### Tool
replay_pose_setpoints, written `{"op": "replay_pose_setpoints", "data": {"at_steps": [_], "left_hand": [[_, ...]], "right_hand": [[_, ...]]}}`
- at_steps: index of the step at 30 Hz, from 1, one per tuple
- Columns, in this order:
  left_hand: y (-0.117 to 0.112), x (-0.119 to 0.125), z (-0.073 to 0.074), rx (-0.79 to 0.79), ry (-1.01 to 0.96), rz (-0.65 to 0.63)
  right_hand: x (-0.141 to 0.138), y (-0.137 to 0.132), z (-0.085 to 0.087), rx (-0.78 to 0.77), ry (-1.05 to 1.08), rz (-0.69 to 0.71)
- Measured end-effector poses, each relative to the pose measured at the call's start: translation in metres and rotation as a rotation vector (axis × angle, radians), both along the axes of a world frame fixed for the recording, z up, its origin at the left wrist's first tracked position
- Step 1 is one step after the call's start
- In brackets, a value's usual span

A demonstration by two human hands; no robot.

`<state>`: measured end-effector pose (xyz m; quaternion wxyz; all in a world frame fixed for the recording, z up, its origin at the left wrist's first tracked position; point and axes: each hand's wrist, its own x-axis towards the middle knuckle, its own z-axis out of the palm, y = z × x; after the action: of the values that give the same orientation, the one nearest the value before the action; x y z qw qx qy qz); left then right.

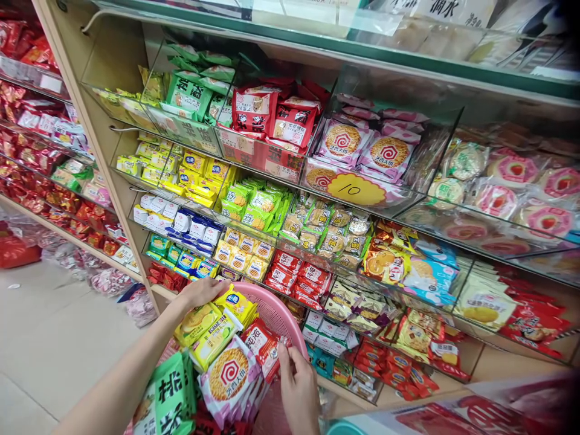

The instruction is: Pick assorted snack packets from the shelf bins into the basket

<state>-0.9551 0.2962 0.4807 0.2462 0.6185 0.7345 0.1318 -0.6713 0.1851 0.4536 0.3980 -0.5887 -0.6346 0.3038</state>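
A pink plastic basket (290,314) sits below the shelves, full of wrapped snacks. My left hand (206,293) is at its far left side, fingers closed at the top corner of a yellow snack packet (234,306); some of the fingertips are hidden. Between thumb and fingers of my right hand (296,382) is the edge of a red snack packet (263,345), tilted at the basket's right side. Between the hands lie more yellow packets (212,341) and a stack of pink-and-white round biscuit packets (230,377). A large green packet (167,396) leans at the near left.
Clear-fronted shelf bins hold green packets (188,93), red packets (254,109) and round biscuits (388,151). A yellow price tag (356,190) reads 10. Left are another shelf of red packets (27,145) and tiled floor (31,338). A turquoise rim (345,428) shows below.
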Motion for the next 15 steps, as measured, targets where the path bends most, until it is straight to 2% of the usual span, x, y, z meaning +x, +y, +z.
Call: {"op": "replay_pose_setpoints", "data": {"at_steps": [3,9,12,15], "left_hand": [[0.0,0.001,0.001,-0.026,-0.017,-0.029],[-0.003,0.002,0.003,-0.033,-0.024,0.001],[-0.004,0.002,0.003,-0.037,-0.025,0.005],[-0.004,0.0,0.002,-0.044,-0.017,-0.001]], "right_hand": [[-0.004,-0.001,0.002,0.023,-0.013,-0.024],[-0.008,0.006,0.002,0.106,-0.045,-0.028],[-0.008,0.013,0.002,0.084,-0.111,-0.03],[-0.002,0.013,0.004,0.064,-0.148,-0.092]]}}
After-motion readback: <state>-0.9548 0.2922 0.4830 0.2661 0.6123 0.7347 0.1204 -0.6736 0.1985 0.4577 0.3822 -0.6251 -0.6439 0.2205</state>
